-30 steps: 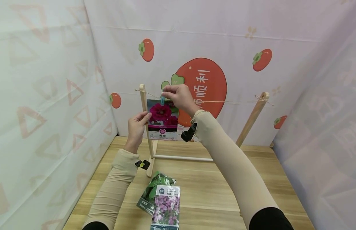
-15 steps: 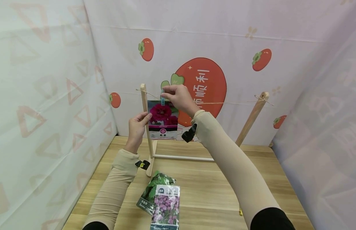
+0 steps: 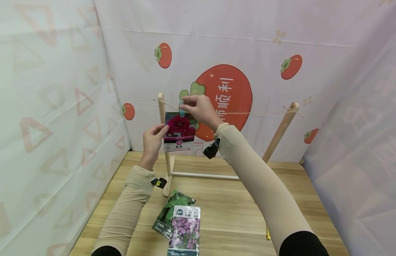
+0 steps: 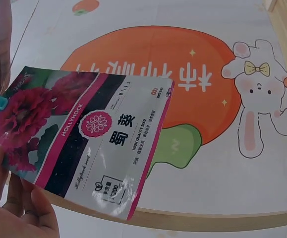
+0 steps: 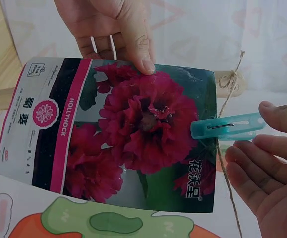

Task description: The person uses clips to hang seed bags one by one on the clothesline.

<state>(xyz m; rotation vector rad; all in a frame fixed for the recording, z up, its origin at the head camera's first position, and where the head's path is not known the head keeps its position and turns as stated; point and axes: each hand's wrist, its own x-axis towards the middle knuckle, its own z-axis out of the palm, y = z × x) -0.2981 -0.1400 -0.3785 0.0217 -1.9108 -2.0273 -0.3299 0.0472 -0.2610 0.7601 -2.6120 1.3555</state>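
Note:
A hollyhock seed packet [image 3: 179,132] with dark pink flowers hangs at the twine [image 3: 242,113], near the left post. My left hand [image 3: 152,144] pinches its left edge, thumb on the front and fingers behind. In the right wrist view, a turquoise clothespin [image 5: 227,127] bites the packet's top edge where the twine [image 5: 231,188] passes. Thumb and index finger of my right hand [image 3: 201,108] hold the clothespin's handle end. The left wrist view shows the packet's printed front [image 4: 118,134] tilted.
The wooden rack has a left post [image 3: 161,106], a right post [image 3: 279,133] and a white lower bar [image 3: 204,175]. On the table [image 3: 226,213] a purple-flowered seed packet [image 3: 184,229] overlaps a green one [image 3: 167,215]. Something small and yellow [image 3: 268,233] lies near my right sleeve.
The hollyhock packet's lower edge has swung up a little and to the left, so it now tilts. The left post's top has shifted slightly right. Both hands keep nearly the same place.

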